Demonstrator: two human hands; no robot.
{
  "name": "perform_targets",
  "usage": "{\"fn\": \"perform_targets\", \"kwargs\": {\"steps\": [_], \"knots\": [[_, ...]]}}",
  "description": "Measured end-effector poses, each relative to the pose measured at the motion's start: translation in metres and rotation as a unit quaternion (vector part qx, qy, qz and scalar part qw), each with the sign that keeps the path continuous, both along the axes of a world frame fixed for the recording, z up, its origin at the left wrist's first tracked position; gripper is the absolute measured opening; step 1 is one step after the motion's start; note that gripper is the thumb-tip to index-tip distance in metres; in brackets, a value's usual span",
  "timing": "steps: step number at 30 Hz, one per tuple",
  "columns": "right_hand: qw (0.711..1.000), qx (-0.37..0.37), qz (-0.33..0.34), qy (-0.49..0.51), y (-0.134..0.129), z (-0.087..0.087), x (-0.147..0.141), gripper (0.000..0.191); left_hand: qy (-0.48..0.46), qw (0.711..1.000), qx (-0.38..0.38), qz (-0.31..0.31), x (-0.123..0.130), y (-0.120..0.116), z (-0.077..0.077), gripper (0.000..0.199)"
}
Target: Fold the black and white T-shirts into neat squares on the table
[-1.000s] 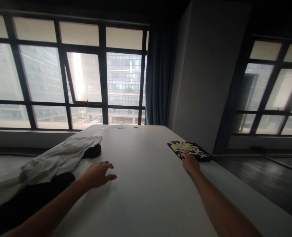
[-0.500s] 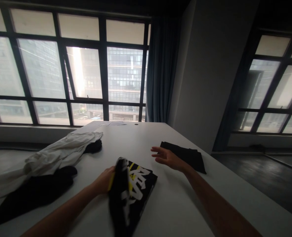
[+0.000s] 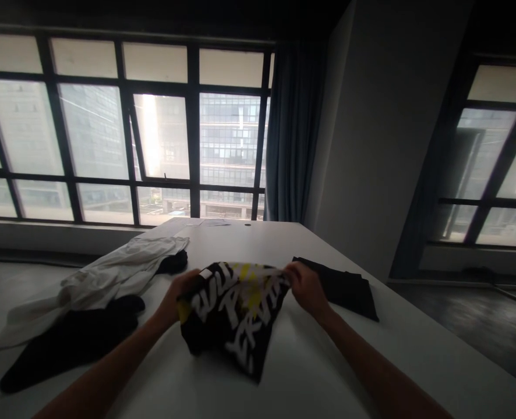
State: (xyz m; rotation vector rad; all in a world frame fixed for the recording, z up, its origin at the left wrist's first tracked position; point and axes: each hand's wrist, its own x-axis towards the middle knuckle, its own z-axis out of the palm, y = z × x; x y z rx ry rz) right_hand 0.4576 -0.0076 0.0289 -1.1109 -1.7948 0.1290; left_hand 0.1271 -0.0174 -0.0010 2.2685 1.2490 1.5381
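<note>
A black cloth (image 3: 236, 311) with white lettering and yellow patches hangs between my hands above the white table (image 3: 323, 366). My left hand (image 3: 181, 294) is closed on its upper left side, with the fingertips partly hidden by the cloth. At the upper right corner, my right hand (image 3: 301, 282) pinches the fabric. The cloth's lower part droops toward me and is slightly blurred.
A folded black cloth (image 3: 347, 289) lies on the right of the table. On the left are a crumpled white cloth (image 3: 105, 276) and dark cloth (image 3: 74, 334). Papers (image 3: 208, 223) lie at the far edge, before the windows.
My right hand has moved from open beside the folded black cloth to a grip on the printed cloth. The printed cloth is now raised and spread between both hands. The view has shifted slightly.
</note>
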Motion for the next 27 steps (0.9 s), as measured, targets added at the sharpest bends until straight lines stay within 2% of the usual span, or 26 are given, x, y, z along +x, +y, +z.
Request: {"fn": "perform_targets", "kwargs": {"steps": [2,3,5,7,9,11,12,13,16,18,20,22,23,25,27], "knots": [[0.984,0.131,-0.077,0.093,0.0,0.011,0.005,0.022,-0.023,0.998,0.05,0.031,-0.003,-0.012,0.022,0.022],[0.977,0.168,-0.079,0.108,-0.001,0.014,0.005,0.022,-0.015,0.994,0.093,0.049,-0.003,-0.017,0.031,0.022],[0.985,0.153,-0.018,0.073,-0.004,0.016,0.005,0.021,0.027,0.981,0.173,0.085,-0.005,-0.025,0.042,0.022],[0.996,0.029,0.08,-0.006,-0.007,0.011,0.004,0.022,0.076,0.97,0.207,0.102,-0.009,-0.029,0.044,0.022],[0.971,-0.155,0.167,-0.072,-0.008,0.005,0.004,0.026,0.107,0.969,0.198,0.099,-0.015,-0.03,0.042,0.025],[0.931,-0.292,0.192,-0.104,-0.008,-0.002,0.005,0.032,0.124,0.975,0.161,0.088,-0.019,-0.027,0.036,0.029],[0.923,-0.319,0.179,-0.116,-0.006,-0.005,0.005,0.033,0.133,0.978,0.135,0.089,-0.02,-0.025,0.032,0.03],[0.928,-0.316,0.151,-0.131,-0.005,-0.007,0.004,0.032,0.147,0.979,0.104,0.094,-0.019,-0.022,0.027,0.03],[0.955,-0.212,0.073,-0.195,-0.003,-0.017,-0.001,0.042,0.236,0.966,-0.02,0.107,-0.012,-0.013,0.005,0.043],[0.951,-0.176,0.084,-0.239,-0.003,-0.024,-0.006,0.056,0.302,0.943,-0.109,0.088,-0.007,-0.007,-0.01,0.052],[0.939,-0.182,0.103,-0.274,-0.002,-0.029,-0.012,0.05,0.333,0.927,-0.159,0.061,-0.004,-0.003,-0.02,0.045],[0.938,-0.183,0.08,-0.282,0.002,-0.031,-0.016,0.031,0.332,0.93,-0.148,0.053,-0.004,0.001,-0.02,0.032],[0.948,-0.168,0.048,-0.265,0.006,-0.031,-0.016,0.023,0.324,0.936,-0.12,0.064,-0.005,0.003,-0.016,0.026],[0.976,-0.112,-0.038,-0.184,0.017,-0.026,-0.011,0.019,0.287,0.95,-0.03,0.121,-0.012,0.005,-0.002,0.018],[0.987,-0.076,-0.119,-0.074,0.029,-0.021,0.003,0.025,0.22,0.952,0.089,0.195,-0.022,0.006,0.014,0.017]]}}
